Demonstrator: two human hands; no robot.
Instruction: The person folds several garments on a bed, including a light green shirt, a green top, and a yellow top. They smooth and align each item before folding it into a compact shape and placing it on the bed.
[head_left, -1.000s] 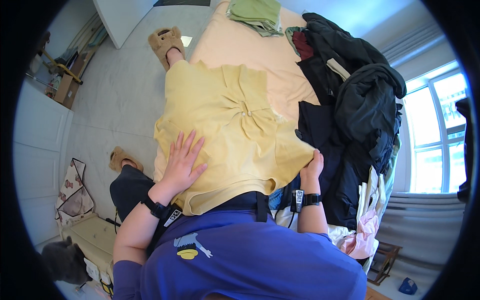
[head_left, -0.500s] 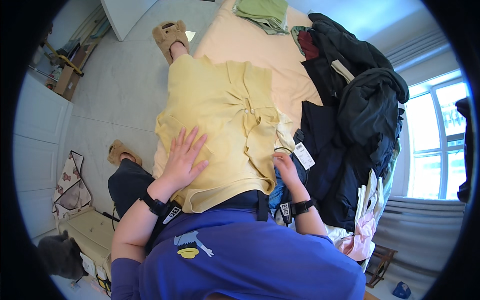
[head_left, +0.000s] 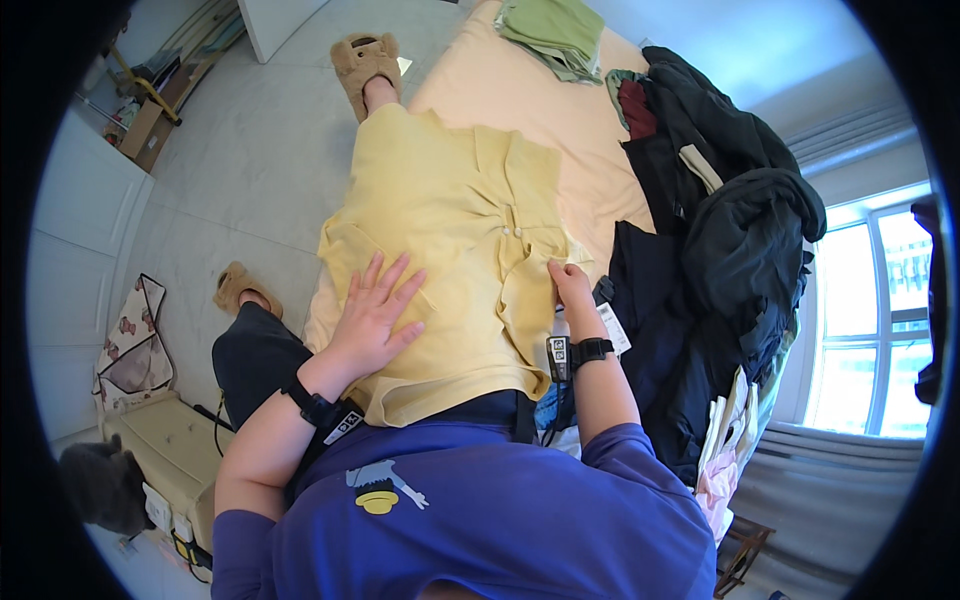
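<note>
A pale yellow collared shirt [head_left: 450,230] lies spread over the near edge of a bed with a peach sheet [head_left: 520,100]. My left hand [head_left: 380,310] rests flat on the shirt's lower left part, fingers apart. At the shirt's right edge, by the button placket, my right hand [head_left: 568,285] pinches the yellow fabric. A white tag [head_left: 612,327] hangs just right of that wrist. Both wrists carry black bands.
A heap of dark clothes [head_left: 730,260] fills the bed's right side. Folded green cloth [head_left: 555,35] lies at the far end. My feet wear tan slippers [head_left: 362,62] on a grey floor [head_left: 240,170]. A cream box [head_left: 165,450] stands at lower left.
My right hand moved from the shirt's lower right edge up to the placket area. The shirt's bunched folds are smoothed out flatter. My left hand stayed pressed on the shirt.
</note>
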